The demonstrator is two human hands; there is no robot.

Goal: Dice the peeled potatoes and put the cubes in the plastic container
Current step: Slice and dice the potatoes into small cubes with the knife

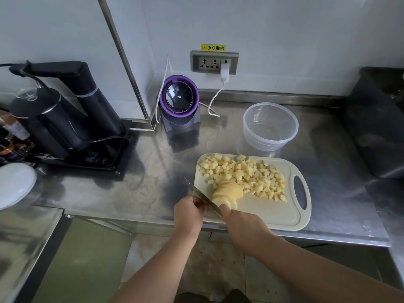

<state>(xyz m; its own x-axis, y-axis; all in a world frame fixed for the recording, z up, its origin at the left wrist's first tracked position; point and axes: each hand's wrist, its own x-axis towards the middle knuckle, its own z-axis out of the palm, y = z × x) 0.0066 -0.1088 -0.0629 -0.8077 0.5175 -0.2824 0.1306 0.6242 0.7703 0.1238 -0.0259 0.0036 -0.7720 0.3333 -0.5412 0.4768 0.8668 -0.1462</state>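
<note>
My right grip is curled round the knife, blade at the sliced potato on the cutting board. And my left grip is curled by the blade, can't tell on what. The cubes are piled behind, plastic container just past the board.

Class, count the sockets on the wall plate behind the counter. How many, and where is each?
3, side by side on the wall plate: the left socket and the middle socket are free; the right socket holds a white charger. None appears hidden.
</note>
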